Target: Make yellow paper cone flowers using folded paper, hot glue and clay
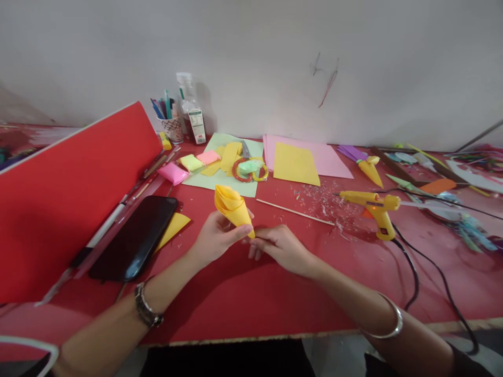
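Note:
A yellow rolled paper cone (232, 206) stands tilted above the red table (251, 298), its wide end up and to the left. My left hand (216, 236) is closed around the cone's lower part. My right hand (280, 247) pinches the cone's pointed tip from the right. Both wrists rest low over the table.
A black phone (135, 238) and a yellow paper triangle (173, 226) lie left of my hands. A yellow glue gun (373, 205) with a black cord stands to the right, behind a thin wooden stick (294, 211). Coloured paper sheets (298, 159), clay packets, a pen cup and a red board (66, 193) lie beyond.

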Tool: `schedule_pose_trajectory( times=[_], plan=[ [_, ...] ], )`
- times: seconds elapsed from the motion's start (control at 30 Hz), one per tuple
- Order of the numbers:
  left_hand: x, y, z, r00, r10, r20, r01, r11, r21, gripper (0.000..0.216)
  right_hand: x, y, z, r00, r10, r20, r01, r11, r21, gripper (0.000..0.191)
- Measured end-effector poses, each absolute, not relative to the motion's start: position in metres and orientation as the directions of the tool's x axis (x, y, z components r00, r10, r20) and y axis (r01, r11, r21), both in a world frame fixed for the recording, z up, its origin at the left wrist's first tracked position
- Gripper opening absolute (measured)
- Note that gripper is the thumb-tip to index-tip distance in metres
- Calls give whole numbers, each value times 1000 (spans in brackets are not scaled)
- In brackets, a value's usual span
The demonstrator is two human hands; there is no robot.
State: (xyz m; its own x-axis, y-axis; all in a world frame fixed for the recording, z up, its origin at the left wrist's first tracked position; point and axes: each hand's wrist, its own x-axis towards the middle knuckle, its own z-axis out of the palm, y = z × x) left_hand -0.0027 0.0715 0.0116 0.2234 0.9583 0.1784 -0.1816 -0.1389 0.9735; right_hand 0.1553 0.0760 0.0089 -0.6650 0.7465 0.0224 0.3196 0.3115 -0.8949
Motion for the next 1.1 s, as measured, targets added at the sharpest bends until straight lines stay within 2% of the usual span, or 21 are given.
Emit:
schedule_pose_trajectory(
  times=[0.3,0.6,0.9,1.1],
  plan=[
    [-4,72,13,138,968,209,-202,-180,963,27,153,76,7,-616,782,-91,211,53,-976,34],
    [-5,74,9,80,983,165,-189,-147,971,31,155,75,7,-633,774,-17,178,124,-976,33],
    [-4,74,10,69,988,136,-266,-113,957,30,155,75,9,-613,789,48,260,258,-931,27],
    [-5,74,8,84,986,145,-242,-121,963,31,156,74,10,-621,780,79,291,323,-901,28]
  ],
)
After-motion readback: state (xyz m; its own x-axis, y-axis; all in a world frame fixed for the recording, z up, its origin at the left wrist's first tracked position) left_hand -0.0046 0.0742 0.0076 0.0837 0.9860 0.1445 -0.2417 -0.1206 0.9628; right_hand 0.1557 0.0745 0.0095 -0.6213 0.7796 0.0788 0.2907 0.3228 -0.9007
